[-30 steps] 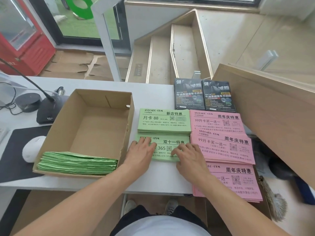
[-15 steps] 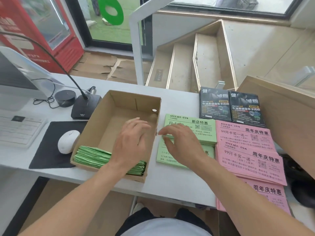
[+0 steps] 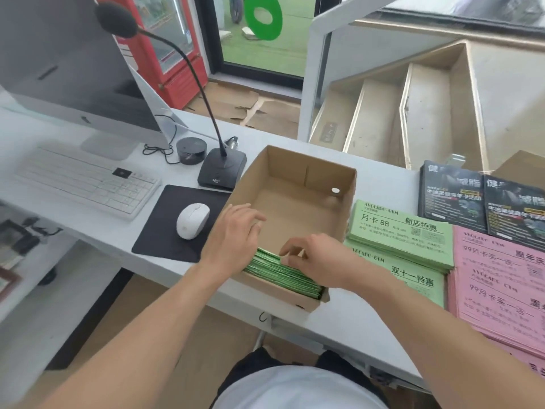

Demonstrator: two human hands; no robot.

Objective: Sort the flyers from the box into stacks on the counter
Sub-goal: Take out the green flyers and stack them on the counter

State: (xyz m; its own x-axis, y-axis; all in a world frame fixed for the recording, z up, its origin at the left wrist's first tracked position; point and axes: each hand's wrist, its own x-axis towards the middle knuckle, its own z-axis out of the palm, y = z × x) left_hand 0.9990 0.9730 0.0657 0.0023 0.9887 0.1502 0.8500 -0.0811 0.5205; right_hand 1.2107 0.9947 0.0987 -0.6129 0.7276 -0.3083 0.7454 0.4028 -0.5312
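An open cardboard box [image 3: 306, 175] stands on the white counter [image 3: 348, 314]. Green flyers [image 3: 283, 276] stand on edge against its near wall. My left hand [image 3: 236, 231] hovers over the box's left side with fingers spread, just above the flyers. My right hand [image 3: 309, 258] reaches into the box, its curled fingertips touching the top edges of the green flyers. To the right lie two green stacks, the far one [image 3: 404, 231] and the near one [image 3: 413, 278], then pink stacks [image 3: 498, 287] and two dark flyer stacks [image 3: 483, 202].
Left of the box are a white mouse [image 3: 192, 220] on a black pad [image 3: 174, 222], a desk microphone [image 3: 221, 169], a white keyboard [image 3: 85, 178] and a monitor [image 3: 67, 69]. A wooden panel rises at the far right; stairs lie beyond the counter.
Both hands left the near green stack on the counter and moved left into the box. My right hand now touches the flyers standing in it. The view swung left.
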